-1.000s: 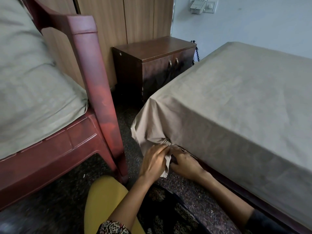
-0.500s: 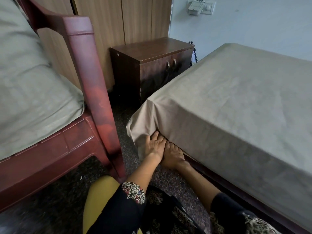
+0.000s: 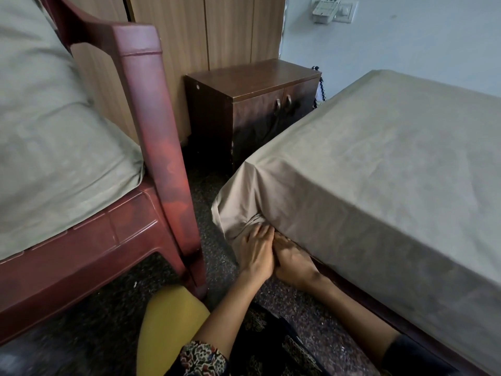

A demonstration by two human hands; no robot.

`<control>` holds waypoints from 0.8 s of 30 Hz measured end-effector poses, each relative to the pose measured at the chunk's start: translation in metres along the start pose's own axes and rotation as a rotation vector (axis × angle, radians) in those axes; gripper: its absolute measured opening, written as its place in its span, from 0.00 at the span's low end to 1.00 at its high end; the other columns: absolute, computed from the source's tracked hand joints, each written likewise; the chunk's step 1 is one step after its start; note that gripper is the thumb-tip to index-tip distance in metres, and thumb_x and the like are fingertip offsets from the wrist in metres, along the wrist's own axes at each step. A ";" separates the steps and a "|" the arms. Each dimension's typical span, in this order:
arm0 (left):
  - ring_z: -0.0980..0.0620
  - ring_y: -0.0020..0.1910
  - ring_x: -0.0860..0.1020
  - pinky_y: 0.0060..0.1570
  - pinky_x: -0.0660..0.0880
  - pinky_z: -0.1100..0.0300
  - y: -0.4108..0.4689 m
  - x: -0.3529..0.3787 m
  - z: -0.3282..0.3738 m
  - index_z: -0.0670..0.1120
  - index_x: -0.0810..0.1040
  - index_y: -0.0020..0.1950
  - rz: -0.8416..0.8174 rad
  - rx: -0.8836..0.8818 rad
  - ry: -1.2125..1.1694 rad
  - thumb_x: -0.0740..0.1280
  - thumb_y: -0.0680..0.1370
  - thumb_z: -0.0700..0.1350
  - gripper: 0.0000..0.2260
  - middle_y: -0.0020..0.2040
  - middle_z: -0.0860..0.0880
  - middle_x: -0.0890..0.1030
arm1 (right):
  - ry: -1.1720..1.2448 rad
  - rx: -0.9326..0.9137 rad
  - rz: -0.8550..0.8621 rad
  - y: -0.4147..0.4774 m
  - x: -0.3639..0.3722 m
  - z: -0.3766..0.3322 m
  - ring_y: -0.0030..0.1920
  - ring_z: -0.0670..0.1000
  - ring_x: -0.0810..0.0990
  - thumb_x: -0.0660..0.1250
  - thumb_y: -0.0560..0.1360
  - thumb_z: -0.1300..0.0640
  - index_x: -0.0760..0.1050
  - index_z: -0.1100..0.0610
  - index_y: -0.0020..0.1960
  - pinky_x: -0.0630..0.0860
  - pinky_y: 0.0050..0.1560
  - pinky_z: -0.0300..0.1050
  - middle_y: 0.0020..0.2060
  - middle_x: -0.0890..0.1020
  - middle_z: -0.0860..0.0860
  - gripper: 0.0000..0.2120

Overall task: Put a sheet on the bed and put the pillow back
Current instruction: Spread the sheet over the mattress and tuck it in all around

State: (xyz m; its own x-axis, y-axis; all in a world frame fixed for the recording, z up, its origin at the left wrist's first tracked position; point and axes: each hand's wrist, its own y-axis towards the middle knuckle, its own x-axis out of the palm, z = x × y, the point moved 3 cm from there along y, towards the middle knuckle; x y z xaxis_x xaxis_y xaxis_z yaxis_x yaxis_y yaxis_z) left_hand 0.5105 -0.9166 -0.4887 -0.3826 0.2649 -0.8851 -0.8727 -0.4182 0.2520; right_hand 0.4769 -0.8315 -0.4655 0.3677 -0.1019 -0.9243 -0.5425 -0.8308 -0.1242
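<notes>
The tan sheet point(image 3: 379, 164) is spread over the bed and fills the right half of the frame, smooth on top and hanging down the near side. At its near corner, centre of the frame, the cloth bunches into folds just above the floor. The left hand point(image 3: 256, 253) lies on that bunch with its fingers straight and together, pressing flat and gripping nothing. The right hand point(image 3: 292, 263) touches it on the right, back upward, its fingers reaching in under the sheet's lower edge (the tips are hidden, so I cannot tell whether it holds any cloth).

The pillow point(image 3: 54, 158), grey-green, lies on the seat of a red plastic chair point(image 3: 151, 131) at the left of the frame, well apart from the bed. Between chair and bed runs a strip of dark speckled floor point(image 3: 208, 185). Behind it, upper centre, a dark wooden cabinet point(image 3: 252, 104) stands against pale wood panelling point(image 3: 217, 31). A switch plate point(image 3: 333, 9) sits on the wall at the upper right. A yellow-clad knee point(image 3: 168, 321) shows at the bottom centre.
</notes>
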 end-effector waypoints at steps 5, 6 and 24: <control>0.52 0.76 0.50 0.74 0.51 0.52 0.015 0.002 -0.005 0.49 0.63 0.72 -0.158 -0.026 0.224 0.54 0.81 0.43 0.19 0.75 0.52 0.61 | -0.063 -0.027 -0.005 0.002 0.011 0.006 0.77 0.55 0.49 0.54 0.69 0.50 0.49 0.64 0.76 0.43 0.76 0.43 0.76 0.51 0.60 0.39; 0.52 0.76 0.49 0.73 0.51 0.53 0.017 0.001 -0.005 0.50 0.61 0.72 -0.192 -0.009 0.250 0.56 0.80 0.43 0.20 0.75 0.52 0.59 | -0.106 -0.048 -0.030 0.002 0.013 0.005 0.77 0.55 0.45 0.57 0.72 0.50 0.46 0.65 0.76 0.39 0.75 0.42 0.76 0.47 0.60 0.39; 0.57 0.49 0.78 0.48 0.73 0.69 -0.006 -0.101 -0.018 0.42 0.80 0.55 0.680 -0.244 -0.615 0.62 0.74 0.30 0.14 0.50 0.50 0.81 | 0.285 -0.258 0.336 -0.014 -0.145 -0.076 0.41 0.47 0.82 0.65 0.73 0.63 0.82 0.54 0.47 0.77 0.45 0.43 0.42 0.85 0.49 0.09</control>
State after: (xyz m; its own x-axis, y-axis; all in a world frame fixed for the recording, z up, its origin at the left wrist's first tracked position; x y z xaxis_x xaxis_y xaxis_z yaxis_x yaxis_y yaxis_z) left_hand 0.5598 -0.9563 -0.4080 -0.9390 0.2797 -0.2002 -0.3431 -0.8031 0.4872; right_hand 0.4887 -0.8468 -0.3027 0.4158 -0.5016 -0.7586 -0.4749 -0.8311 0.2893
